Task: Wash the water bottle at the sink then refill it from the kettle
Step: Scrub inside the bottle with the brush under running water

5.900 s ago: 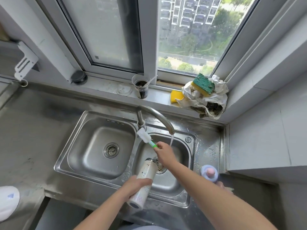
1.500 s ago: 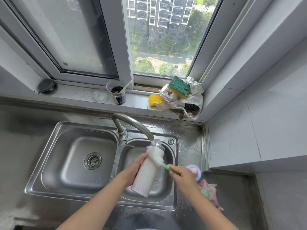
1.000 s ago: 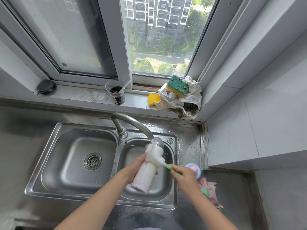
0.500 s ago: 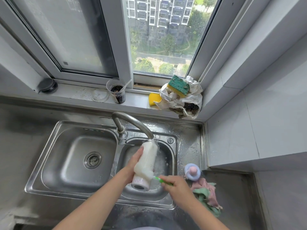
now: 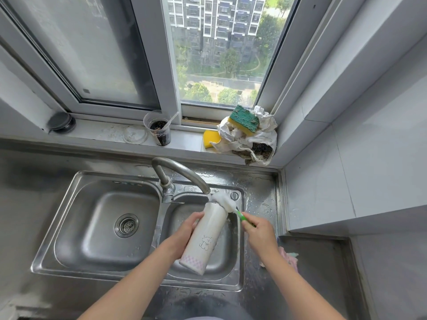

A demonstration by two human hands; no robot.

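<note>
Item: tall white cylindrical water bottle with a small bear print (image 5: 204,239), tilted over the right basin of the stainless steel double sink (image 5: 239,257), mouth just under the curved metal tap (image 5: 182,174).
Left hand (image 5: 184,232): wrapped around the bottle's body.
Right hand (image 5: 258,232): clasping the green handle of a white sponge bottle brush (image 5: 227,204), whose foamy head sits at the bottle's mouth.
Status: washing stage, scrubbing in progress; suds present, so rinsing appears outstanding. Refill not begun; no kettle in view.
</note>
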